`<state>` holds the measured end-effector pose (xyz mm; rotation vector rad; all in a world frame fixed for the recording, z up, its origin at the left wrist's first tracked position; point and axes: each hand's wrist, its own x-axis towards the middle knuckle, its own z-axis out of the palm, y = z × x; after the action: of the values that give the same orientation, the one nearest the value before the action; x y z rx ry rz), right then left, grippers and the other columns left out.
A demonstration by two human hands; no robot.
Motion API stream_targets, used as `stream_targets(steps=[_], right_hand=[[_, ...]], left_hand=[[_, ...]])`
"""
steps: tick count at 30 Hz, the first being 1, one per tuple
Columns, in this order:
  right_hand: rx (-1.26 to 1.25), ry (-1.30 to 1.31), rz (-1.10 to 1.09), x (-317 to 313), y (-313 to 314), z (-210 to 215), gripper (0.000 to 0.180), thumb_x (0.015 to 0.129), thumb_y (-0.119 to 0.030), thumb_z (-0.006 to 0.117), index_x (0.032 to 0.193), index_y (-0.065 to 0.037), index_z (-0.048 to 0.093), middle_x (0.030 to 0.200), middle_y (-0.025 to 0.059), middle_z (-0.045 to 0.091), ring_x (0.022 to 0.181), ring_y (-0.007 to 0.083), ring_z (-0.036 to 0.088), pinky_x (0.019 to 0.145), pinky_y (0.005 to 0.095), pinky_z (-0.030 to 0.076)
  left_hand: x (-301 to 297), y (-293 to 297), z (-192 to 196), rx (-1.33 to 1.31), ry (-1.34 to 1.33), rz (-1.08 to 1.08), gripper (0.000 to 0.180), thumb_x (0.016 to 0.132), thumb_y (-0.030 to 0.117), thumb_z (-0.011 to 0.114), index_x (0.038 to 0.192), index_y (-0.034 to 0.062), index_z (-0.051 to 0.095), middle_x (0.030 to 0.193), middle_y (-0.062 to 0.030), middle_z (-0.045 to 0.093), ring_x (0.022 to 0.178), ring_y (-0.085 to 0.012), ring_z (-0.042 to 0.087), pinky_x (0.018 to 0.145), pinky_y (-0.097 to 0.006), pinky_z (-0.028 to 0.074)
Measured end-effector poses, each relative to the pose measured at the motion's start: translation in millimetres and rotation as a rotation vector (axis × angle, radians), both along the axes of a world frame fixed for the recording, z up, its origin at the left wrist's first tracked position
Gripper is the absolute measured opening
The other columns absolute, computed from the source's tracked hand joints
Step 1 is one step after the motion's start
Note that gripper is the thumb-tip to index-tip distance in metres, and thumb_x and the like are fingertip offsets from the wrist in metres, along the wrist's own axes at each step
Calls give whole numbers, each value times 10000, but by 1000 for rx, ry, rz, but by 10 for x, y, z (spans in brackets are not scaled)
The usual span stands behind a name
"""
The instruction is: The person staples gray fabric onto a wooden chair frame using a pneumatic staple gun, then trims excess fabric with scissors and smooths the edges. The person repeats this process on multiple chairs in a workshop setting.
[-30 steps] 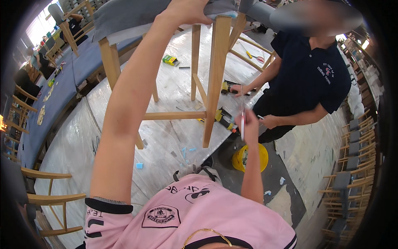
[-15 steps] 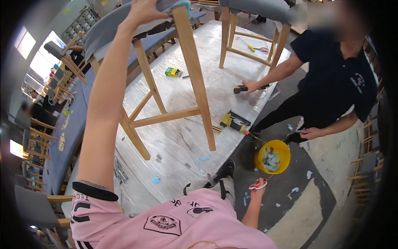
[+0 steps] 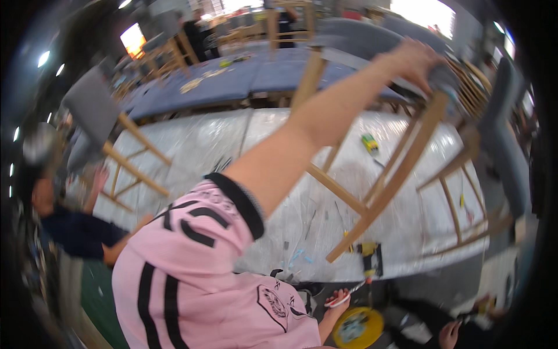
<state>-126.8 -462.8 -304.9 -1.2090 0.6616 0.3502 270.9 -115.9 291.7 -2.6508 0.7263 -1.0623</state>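
My left hand (image 3: pixel 415 63) grips the upper end of a wooden-legged chair (image 3: pixel 405 158) with grey upholstery, its fingers bent over the padding beside a leg. The chair stands tilted over the plastic-covered table. Low in the view, my right hand (image 3: pixel 342 298) is closed around the handles of scissors (image 3: pixel 333 302) with red and white grips, next to a yellow bucket (image 3: pixel 378 327) holding pale scraps. On the table's near edge, close to the chair leg, lies a yellow and black nail gun (image 3: pixel 371 256).
Another grey chair (image 3: pixel 504 134) stands at the right, and one (image 3: pixel 96 104) at the left, near a co-worker in dark clothes (image 3: pixel 75 230). A green and yellow box (image 3: pixel 369 143) lies on the plastic sheeting (image 3: pixel 221 131). Beyond is a blue-covered table (image 3: pixel 279 70). A second person's hand (image 3: pixel 449 335) shows at lower right.
My view has swung left, so the chair and my left arm appear farther right. Both hands keep their hold. A co-worker and chair have come into view at the left.
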Motion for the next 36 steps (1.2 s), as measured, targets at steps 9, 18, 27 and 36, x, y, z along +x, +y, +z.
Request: stream_targets(steps=[9, 18, 27, 36], right_hand=[[-171, -148, 260, 1609, -637, 143, 274, 1011, -327, 663, 1182, -133, 572, 760, 43, 614, 455, 124, 524, 376, 267, 415], [20, -326, 601, 2634, 262, -23, 103, 1012, -182, 619, 979, -91, 584, 680, -27, 571, 500, 75, 501, 430, 244, 386], [104, -320, 553, 1710, 964, 101, 502, 959, -357, 738, 1356, -72, 624, 814, 62, 704, 548, 99, 590, 481, 255, 450], [-389, -431, 790, 1542, 485, -960, 493, 961, -227, 729, 1361, 38, 614, 883, 69, 688, 770, 115, 607, 698, 273, 484]], left_hand=[[-836, 199, -319, -197, -149, -163, 920, 693, 694, 761, 1462, 231, 563, 1461, -218, 515, 1387, -383, 420, 1171, -513, 227], [-1675, 10, -750, -185, -387, -84, 560, 868, 578, 705, 1269, 187, 696, 1249, -84, 672, 1164, -338, 599, 1024, -481, 419], [-2730, 49, -993, -299, -404, -241, 850, 966, 689, 498, 1349, -67, 550, 1270, -231, 648, 1184, -322, 635, 1039, -484, 502], [-2555, 82, -1176, -462, -452, -261, 970, 937, 814, 342, 1385, -33, 493, 1297, -243, 614, 1189, -337, 634, 1056, -496, 522]])
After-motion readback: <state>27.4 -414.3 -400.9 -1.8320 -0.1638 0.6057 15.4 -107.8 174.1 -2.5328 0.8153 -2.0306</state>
